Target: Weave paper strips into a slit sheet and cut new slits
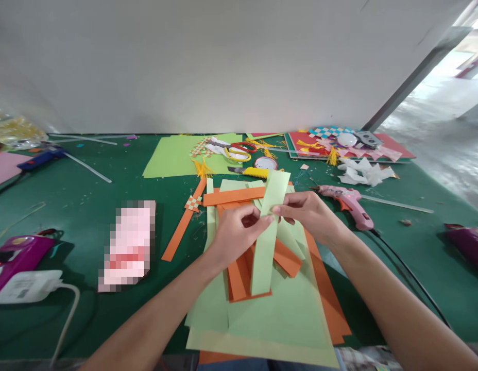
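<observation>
A long pale green paper strip (265, 257) stands tilted between my two hands, over a pile of paper. My left hand (241, 226) pinches its left edge near the middle. On its right edge, my right hand (306, 211) grips it with thumb and fingers. Orange paper strips (239, 273) lie below, partly hidden by the green strip and my left hand. Under them are large pale green sheets (277, 330) and an orange sheet (329, 299). Left of the pile rests an orange strip with a small woven orange-and-green piece (192, 203) on it.
A pink glue gun (349, 201) with its cord lies at right. Behind the pile are a yellow cutter (254, 172), scissors (239, 153) and green sheets (161, 157). At left are a blue glue gun (41, 158), a purple device (20, 255) and a white charger (28, 287).
</observation>
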Available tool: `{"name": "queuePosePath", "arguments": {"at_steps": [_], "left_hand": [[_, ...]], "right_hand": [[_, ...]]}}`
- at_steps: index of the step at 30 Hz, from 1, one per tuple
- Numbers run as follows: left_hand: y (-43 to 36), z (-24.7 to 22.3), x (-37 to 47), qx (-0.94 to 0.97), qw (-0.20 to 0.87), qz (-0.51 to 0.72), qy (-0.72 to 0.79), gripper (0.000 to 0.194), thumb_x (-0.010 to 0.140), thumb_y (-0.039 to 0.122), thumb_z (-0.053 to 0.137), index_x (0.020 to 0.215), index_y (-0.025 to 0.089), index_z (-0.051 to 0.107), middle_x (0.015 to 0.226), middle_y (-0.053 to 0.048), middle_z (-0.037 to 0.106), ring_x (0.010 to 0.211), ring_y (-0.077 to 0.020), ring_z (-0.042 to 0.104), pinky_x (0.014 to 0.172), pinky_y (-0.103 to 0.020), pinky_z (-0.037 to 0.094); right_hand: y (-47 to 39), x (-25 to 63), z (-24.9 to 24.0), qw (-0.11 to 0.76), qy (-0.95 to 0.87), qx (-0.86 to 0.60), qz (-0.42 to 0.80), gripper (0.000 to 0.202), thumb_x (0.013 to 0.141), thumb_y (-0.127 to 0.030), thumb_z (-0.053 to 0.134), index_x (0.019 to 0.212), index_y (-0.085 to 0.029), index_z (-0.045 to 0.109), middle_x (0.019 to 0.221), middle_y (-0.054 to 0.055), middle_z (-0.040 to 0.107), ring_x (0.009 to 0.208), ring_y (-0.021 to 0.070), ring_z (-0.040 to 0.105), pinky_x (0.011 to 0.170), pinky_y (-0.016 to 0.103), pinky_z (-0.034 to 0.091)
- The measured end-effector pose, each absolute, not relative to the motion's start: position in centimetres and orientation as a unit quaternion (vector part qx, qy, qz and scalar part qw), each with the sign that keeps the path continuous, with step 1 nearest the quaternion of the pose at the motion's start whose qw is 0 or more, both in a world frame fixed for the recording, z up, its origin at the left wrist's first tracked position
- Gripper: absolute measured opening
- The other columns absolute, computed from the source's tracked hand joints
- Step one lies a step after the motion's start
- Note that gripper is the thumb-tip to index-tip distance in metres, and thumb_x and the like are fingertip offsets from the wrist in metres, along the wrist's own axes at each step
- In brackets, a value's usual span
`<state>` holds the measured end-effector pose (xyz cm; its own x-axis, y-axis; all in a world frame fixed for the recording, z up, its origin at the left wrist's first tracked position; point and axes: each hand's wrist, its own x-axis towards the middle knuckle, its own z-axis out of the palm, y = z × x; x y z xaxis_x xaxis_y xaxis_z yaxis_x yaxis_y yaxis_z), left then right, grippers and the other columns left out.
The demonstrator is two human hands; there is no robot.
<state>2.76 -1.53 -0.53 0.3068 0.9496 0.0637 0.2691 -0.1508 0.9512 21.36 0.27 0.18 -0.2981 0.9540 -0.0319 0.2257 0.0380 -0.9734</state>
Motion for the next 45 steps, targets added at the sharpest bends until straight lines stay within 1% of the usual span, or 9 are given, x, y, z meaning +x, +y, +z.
{"name": "queuePosePath", "arguments": {"at_steps": [7, 14, 18, 22, 31, 36, 39, 42, 45], "left_hand": [[-1.2, -0.7, 2.6, 0.67, 0.483, 0.346, 0.445, 0.043, 0.083, 0.044, 0.058, 0.06, 0.018, 0.033, 0.057, 0.006, 0.029, 0.053, -0.0083, 0.028, 0.048, -0.023, 0.023], [-1.3, -0.8, 2.6, 0.688, 0.512, 0.289, 0.424, 0.043, 0.084, 0.044, 0.055, 0.059, 0.018, 0.031, 0.058, 0.005, 0.027, 0.054, -0.0093, 0.027, 0.05, -0.024, 0.021], [-1.3, -0.7, 2.7, 0.685, 0.537, 0.278, 0.408, 0.044, 0.084, 0.045, 0.055, 0.059, 0.019, 0.029, 0.058, 0.005, 0.025, 0.054, -0.0094, 0.025, 0.049, -0.024, 0.02], [-1.3, -0.6, 2.6, 0.675, 0.553, 0.272, 0.405, 0.043, 0.084, 0.044, 0.055, 0.059, 0.019, 0.031, 0.059, 0.005, 0.026, 0.054, -0.0095, 0.026, 0.05, -0.025, 0.02], [-1.2, -0.7, 2.7, 0.672, 0.557, 0.274, 0.404, 0.045, 0.082, 0.046, 0.056, 0.058, 0.019, 0.031, 0.058, 0.005, 0.025, 0.054, -0.0094, 0.026, 0.049, -0.024, 0.02], [-1.3, -0.7, 2.8, 0.675, 0.548, 0.271, 0.413, 0.045, 0.082, 0.047, 0.056, 0.058, 0.019, 0.03, 0.058, 0.005, 0.025, 0.053, -0.0093, 0.026, 0.049, -0.024, 0.02], [-1.3, -0.8, 2.9, 0.675, 0.537, 0.28, 0.422, 0.046, 0.082, 0.048, 0.056, 0.058, 0.018, 0.031, 0.057, 0.006, 0.026, 0.053, -0.0091, 0.026, 0.049, -0.024, 0.02], [-1.2, -1.1, 2.9, 0.666, 0.519, 0.31, 0.438, 0.043, 0.082, 0.047, 0.057, 0.059, 0.018, 0.035, 0.058, 0.005, 0.029, 0.054, -0.009, 0.028, 0.049, -0.023, 0.022], [-0.9, -1.5, 2.6, 0.646, 0.515, 0.343, 0.446, 0.038, 0.082, 0.046, 0.058, 0.063, 0.017, 0.044, 0.06, 0.005, 0.035, 0.055, -0.009, 0.032, 0.05, -0.023, 0.025]], "right_hand": [[0.3, 21.4, 0.7, 0.376, -0.604, -0.47, 0.522, 0.034, 0.074, -0.039, 0.07, 0.05, -0.018, 0.059, 0.052, -0.003, 0.047, 0.051, 0.0084, 0.036, 0.051, 0.026, 0.03], [1.0, 22.3, 0.3, 0.47, -0.527, -0.476, 0.524, 0.026, 0.073, -0.039, 0.071, 0.06, -0.017, 0.066, 0.062, 0.001, 0.055, 0.05, 0.0081, 0.037, 0.046, 0.027, 0.029], [1.3, 22.5, 0.2, 0.505, -0.493, -0.489, 0.513, 0.019, 0.072, -0.037, 0.072, 0.067, -0.019, 0.068, 0.066, 0.003, 0.057, 0.054, 0.0099, 0.043, 0.045, 0.025, 0.031], [1.3, 22.4, 0.1, 0.508, -0.49, -0.505, 0.497, 0.021, 0.073, -0.039, 0.071, 0.07, -0.019, 0.069, 0.065, 0.003, 0.057, 0.051, 0.01, 0.042, 0.045, 0.026, 0.032], [1.1, 22.1, 0.3, 0.522, -0.484, -0.503, 0.489, 0.021, 0.072, -0.035, 0.072, 0.063, -0.017, 0.066, 0.056, 0.0, 0.055, 0.046, 0.0081, 0.036, 0.044, 0.027, 0.024], [0.8, 21.4, 0.1, 0.544, -0.482, -0.51, 0.46, 0.023, 0.074, -0.033, 0.069, 0.058, -0.017, 0.062, 0.054, -0.001, 0.051, 0.046, 0.008, 0.032, 0.044, 0.027, 0.023], [0.8, 21.4, 0.1, 0.557, -0.468, -0.51, 0.46, 0.023, 0.073, -0.036, 0.07, 0.062, -0.018, 0.062, 0.057, -0.001, 0.052, 0.045, 0.0073, 0.032, 0.042, 0.026, 0.022], [0.9, 21.7, 0.4, 0.508, -0.499, -0.5, 0.493, 0.026, 0.076, -0.043, 0.066, 0.072, -0.018, 0.065, 0.067, 0.002, 0.059, 0.049, 0.0084, 0.04, 0.041, 0.024, 0.026], [0.7, 22.0, 0.9, 0.364, -0.589, -0.477, 0.541, 0.027, 0.076, -0.043, 0.066, 0.071, -0.016, 0.065, 0.067, 0.003, 0.062, 0.053, 0.0095, 0.046, 0.044, 0.023, 0.031]]}}
